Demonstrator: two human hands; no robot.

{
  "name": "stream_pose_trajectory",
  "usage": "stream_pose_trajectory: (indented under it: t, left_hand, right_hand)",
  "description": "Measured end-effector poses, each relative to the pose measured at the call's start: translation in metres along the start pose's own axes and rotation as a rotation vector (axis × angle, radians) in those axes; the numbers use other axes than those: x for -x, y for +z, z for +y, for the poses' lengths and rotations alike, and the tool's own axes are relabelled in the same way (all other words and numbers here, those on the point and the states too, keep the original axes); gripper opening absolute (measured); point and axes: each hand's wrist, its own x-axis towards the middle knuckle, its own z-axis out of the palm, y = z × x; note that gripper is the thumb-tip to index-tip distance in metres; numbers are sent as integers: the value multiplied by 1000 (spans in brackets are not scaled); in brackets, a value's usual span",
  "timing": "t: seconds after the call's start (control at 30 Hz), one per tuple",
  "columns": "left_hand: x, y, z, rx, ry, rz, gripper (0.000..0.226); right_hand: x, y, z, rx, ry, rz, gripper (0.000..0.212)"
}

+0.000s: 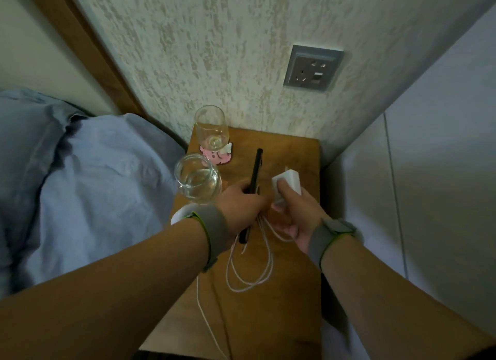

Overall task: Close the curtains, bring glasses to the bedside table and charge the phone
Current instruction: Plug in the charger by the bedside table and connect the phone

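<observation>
My left hand [243, 208] grips a black phone [256, 169], held edge-on above the wooden bedside table [292, 252]. My right hand [292, 212] holds a white charger brick [287, 183], thumb on top. The white cable [251, 268] loops down from between both hands onto the table. Two clear glasses stand at the table's left: one [212, 130] on a pink coaster [218, 155] at the back, a wider one [197, 179] nearer, just left of my left hand. A grey wall socket [312, 68] sits on the wall above the table, right of centre.
A bed with a blue-grey duvet [80, 185] lies left of the table. A white cabinet side [429, 185] stands right of it. A white round object [182, 212] peeks out under my left wrist. The textured wall is directly behind.
</observation>
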Motion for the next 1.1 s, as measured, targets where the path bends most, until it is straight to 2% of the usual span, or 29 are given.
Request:
stream_pose_trajectory:
  t: [0.1, 0.2, 0.27, 0.37, 0.5, 0.6, 0.83, 0.9, 1.0, 1.03, 1.1]
  left_hand:
    - [1, -1, -16, -25, -10, 15, 38]
    - [-1, 0, -21, -3, -27, 42, 21]
    - [-6, 2, -19, 9, -40, 60, 9]
    - [-9, 1, -9, -20, -11, 104, 9]
    - [-8, -4, 1, -122, 93, 113, 23]
    - [-4, -5, 14, -134, 133, 108, 20]
    - [0, -7, 53, 33, 211, 155, 21]
    - [1, -9, 65, 81, 216, 162, 23]
    - [0, -10, 82, 138, 207, 137, 24]
    - [1, -11, 88, 156, 206, 119, 23]
    - [1, -13, 97, 205, 211, 96, 19]
  right_hand:
    - [-1, 2, 8, 28, -4, 9, 41]
    - [-5, 3, 0, 96, -103, 58, 36]
    - [-6, 2, -13, 190, -184, 79, 26]
    - [-6, 1, -27, 256, -250, 74, 28]
    - [-7, 3, -35, 134, -192, 91, 42]
    - [-7, 1, -57, -40, -103, 10, 37]
    - [-6, 5, -105, -101, -203, -101, 31]
    - [-6, 8, -114, -74, -254, -134, 45]
    - [-8, 13, -127, -23, -302, -53, 79]
    - [-6, 15, -132, -20, -316, -44, 83]
    - [-2, 18, -143, -18, -330, -50, 75]
